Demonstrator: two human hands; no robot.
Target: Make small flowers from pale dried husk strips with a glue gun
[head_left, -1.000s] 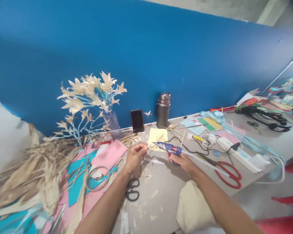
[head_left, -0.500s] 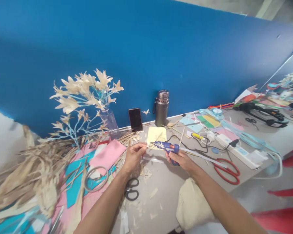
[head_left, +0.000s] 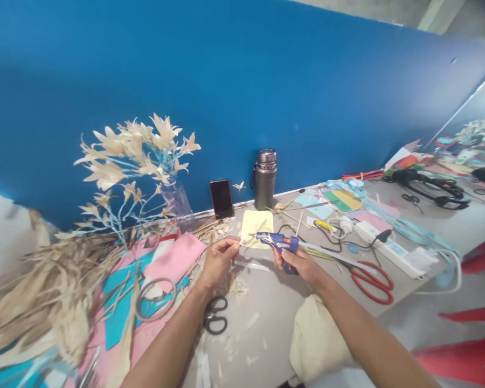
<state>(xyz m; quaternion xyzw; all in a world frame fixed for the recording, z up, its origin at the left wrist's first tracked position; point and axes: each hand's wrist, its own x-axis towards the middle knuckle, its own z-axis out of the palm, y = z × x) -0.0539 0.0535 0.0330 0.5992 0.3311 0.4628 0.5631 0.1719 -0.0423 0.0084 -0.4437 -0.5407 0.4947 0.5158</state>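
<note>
My right hand (head_left: pixel 301 262) grips a blue hot glue gun (head_left: pixel 278 241) by its handle, and a long translucent glue stick (head_left: pixel 327 254) sticks out of its back end. The nozzle points left, a short gap from the fingertips of my left hand (head_left: pixel 219 262). Those fingers are pinched together on a tiny pale piece, too small to name. Beneath the nozzle lies a yellow paper pad (head_left: pixel 257 222) with thin scraps on it. Another translucent strip (head_left: pixel 253 265) rests on the table between my hands.
Pale husk flowers (head_left: pixel 137 145) stand in a clear vase (head_left: pixel 180 202) on the left, above dry husks (head_left: pixel 60 291). A phone (head_left: pixel 221 198) and a flask (head_left: pixel 265 180) stand by the wall. Black-handled scissors (head_left: pixel 215 315), red-handled scissors (head_left: pixel 372 283) and a power strip (head_left: pixel 388 250) surround my hands.
The glue gun's nozzle has drawn slightly away to the right from my left fingertips. The whole view has shifted a little; both hands keep their grips.
</note>
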